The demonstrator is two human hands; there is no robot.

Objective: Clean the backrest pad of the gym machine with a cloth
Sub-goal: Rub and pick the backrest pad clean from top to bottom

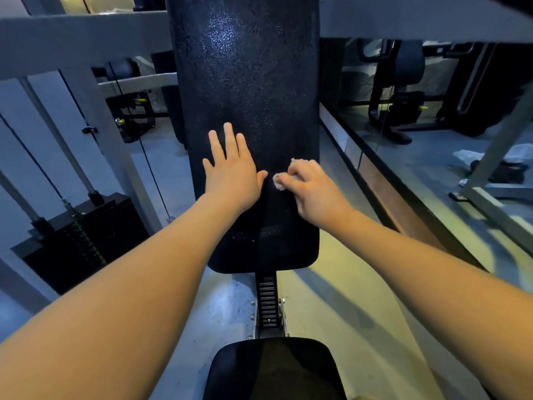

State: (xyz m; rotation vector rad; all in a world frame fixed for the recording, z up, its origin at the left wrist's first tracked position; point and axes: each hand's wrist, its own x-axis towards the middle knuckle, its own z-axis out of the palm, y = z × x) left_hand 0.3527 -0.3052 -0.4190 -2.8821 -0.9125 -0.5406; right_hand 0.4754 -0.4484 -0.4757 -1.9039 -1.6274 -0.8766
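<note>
A tall black textured backrest pad (248, 82) runs down the middle of the view. My left hand (230, 171) lies flat on its lower half, fingers spread and pointing up, holding nothing. Just to the right, my right hand (311, 189) is closed around a small bunched pale cloth (279, 180), which pokes out past the knuckles and presses against the pad near its right edge. Most of the cloth is hidden inside the fist.
A black seat pad (274, 368) sits below, joined by a notched adjustment post (267, 298). A weight stack (75, 241) with cables stands at the left. Grey frame beams (86, 39) cross behind. A mirror (432, 111) lines the right wall.
</note>
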